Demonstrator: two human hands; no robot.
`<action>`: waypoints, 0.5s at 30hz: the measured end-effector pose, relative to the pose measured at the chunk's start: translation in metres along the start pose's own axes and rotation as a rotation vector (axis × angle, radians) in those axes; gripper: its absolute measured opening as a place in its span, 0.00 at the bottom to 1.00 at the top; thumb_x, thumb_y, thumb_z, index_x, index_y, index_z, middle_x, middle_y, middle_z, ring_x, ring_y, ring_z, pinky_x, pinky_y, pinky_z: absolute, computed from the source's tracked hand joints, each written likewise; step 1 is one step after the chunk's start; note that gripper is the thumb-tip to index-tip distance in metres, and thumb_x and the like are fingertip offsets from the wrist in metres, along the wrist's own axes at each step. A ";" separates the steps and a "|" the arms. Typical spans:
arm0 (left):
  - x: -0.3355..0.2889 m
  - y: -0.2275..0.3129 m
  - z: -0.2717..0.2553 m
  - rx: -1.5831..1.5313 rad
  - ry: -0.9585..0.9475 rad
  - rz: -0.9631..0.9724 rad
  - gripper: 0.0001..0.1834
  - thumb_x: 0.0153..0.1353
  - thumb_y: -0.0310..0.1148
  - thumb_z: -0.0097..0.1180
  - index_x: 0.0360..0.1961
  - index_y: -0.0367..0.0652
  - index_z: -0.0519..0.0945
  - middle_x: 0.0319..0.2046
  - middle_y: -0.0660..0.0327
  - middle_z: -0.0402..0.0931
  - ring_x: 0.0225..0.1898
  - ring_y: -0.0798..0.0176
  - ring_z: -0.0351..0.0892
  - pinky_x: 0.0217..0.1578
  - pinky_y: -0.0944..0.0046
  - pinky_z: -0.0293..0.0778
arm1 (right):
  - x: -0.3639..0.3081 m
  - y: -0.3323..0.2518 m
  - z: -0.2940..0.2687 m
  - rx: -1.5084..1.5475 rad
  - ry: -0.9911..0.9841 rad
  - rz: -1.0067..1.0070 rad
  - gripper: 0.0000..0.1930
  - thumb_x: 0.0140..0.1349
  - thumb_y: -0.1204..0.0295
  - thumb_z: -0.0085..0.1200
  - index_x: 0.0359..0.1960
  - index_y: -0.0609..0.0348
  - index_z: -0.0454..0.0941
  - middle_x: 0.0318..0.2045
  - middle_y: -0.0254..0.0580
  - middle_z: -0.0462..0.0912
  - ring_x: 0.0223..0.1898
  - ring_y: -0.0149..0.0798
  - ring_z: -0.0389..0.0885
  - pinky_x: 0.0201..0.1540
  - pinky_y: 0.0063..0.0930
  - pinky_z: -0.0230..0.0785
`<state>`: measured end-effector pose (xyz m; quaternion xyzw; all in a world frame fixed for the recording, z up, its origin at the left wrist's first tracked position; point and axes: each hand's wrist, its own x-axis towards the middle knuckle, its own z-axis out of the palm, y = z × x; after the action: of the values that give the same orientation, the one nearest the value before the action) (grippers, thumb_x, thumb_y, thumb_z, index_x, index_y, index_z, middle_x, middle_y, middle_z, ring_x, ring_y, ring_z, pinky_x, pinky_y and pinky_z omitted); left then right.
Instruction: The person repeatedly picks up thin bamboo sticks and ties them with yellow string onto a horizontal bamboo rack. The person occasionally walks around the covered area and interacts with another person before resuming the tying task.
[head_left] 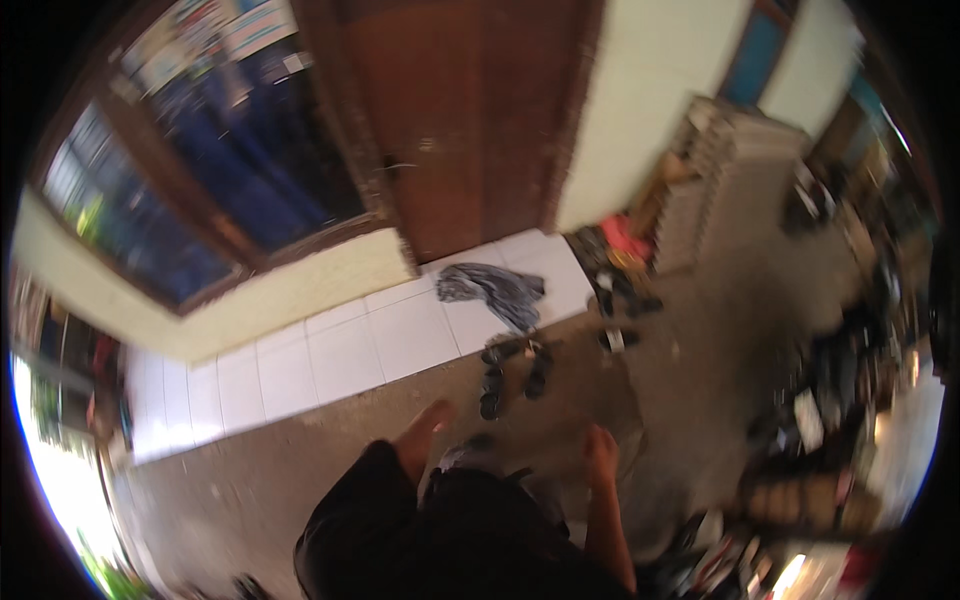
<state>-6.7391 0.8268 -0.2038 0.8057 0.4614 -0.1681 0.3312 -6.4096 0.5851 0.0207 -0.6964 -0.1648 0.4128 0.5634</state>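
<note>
My left hand (431, 420) hangs in front of me above the grey concrete floor (330, 440), with a dark sleeve behind it. To the right, my bare right forearm ends in my right hand (601, 452), also over the floor. Motion blur smears the fingers of both, and no object shows in either. Beyond the hands, dark sandals (490, 388) lie on the floor, nearest to the left hand. Past them a crumpled grey cloth (490, 290) is spread on the white tiled step (340, 352).
A brown door (440, 140) stands behind the step, with dark windows (240, 150) to its left. Tall stacked grey trays (720, 180) lean by the wall at right, near a pink item (627, 240). More footwear (620, 340) and blurred clutter (810, 420) line the right side.
</note>
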 end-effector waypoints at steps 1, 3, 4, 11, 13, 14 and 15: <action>0.032 0.040 -0.036 -0.068 0.189 0.105 0.12 0.57 0.32 0.49 0.39 0.42 0.81 0.31 0.48 0.79 0.35 0.46 0.78 0.36 0.48 0.74 | 0.027 0.010 -0.038 0.286 0.163 0.176 0.10 0.71 0.62 0.49 0.32 0.49 0.75 0.21 0.24 0.67 0.24 0.24 0.66 0.28 0.23 0.61; 0.082 0.125 -0.110 -0.263 0.568 0.288 0.17 0.56 0.32 0.48 0.45 0.43 0.80 0.37 0.45 0.81 0.44 0.39 0.80 0.44 0.46 0.75 | 0.072 0.022 -0.116 0.299 0.379 0.292 0.10 0.69 0.63 0.51 0.32 0.54 0.74 0.21 0.30 0.69 0.23 0.28 0.67 0.24 0.25 0.61; 0.093 0.208 -0.153 -0.420 0.639 0.189 0.17 0.61 0.39 0.48 0.46 0.43 0.80 0.38 0.45 0.82 0.45 0.40 0.81 0.46 0.46 0.75 | 0.095 0.037 -0.174 0.329 0.430 0.283 0.10 0.68 0.64 0.50 0.31 0.54 0.73 0.21 0.31 0.69 0.23 0.29 0.66 0.24 0.25 0.60; 0.157 0.354 -0.117 -0.514 0.382 -0.068 0.26 0.67 0.55 0.45 0.42 0.41 0.81 0.35 0.45 0.82 0.36 0.42 0.82 0.36 0.47 0.75 | 0.215 -0.100 -0.304 0.000 0.326 0.136 0.10 0.69 0.64 0.48 0.30 0.51 0.73 0.23 0.29 0.69 0.24 0.26 0.66 0.26 0.24 0.61; 0.200 0.296 -0.023 0.360 0.375 0.332 0.26 0.70 0.51 0.41 0.46 0.37 0.78 0.36 0.48 0.81 0.37 0.45 0.82 0.37 0.49 0.74 | 0.270 -0.137 -0.327 0.143 0.217 0.025 0.09 0.69 0.63 0.50 0.33 0.53 0.76 0.23 0.27 0.72 0.23 0.23 0.68 0.27 0.22 0.64; 0.197 0.293 -0.001 0.299 0.129 0.275 0.26 0.70 0.51 0.42 0.45 0.37 0.79 0.35 0.48 0.81 0.35 0.46 0.82 0.36 0.48 0.74 | 0.285 -0.149 -0.345 0.208 0.212 0.009 0.10 0.69 0.63 0.50 0.33 0.55 0.76 0.24 0.28 0.72 0.24 0.24 0.68 0.27 0.21 0.63; 0.192 0.300 0.007 0.166 -0.044 0.137 0.25 0.69 0.50 0.43 0.44 0.38 0.79 0.34 0.48 0.81 0.34 0.46 0.81 0.35 0.48 0.74 | 0.301 -0.153 -0.364 0.260 0.270 0.025 0.11 0.69 0.63 0.50 0.33 0.55 0.76 0.24 0.28 0.73 0.24 0.24 0.68 0.27 0.21 0.63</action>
<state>-6.3828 0.8373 -0.2060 0.8562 0.3824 -0.2004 0.2839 -5.9150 0.6059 0.0531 -0.6689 -0.0244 0.3402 0.6605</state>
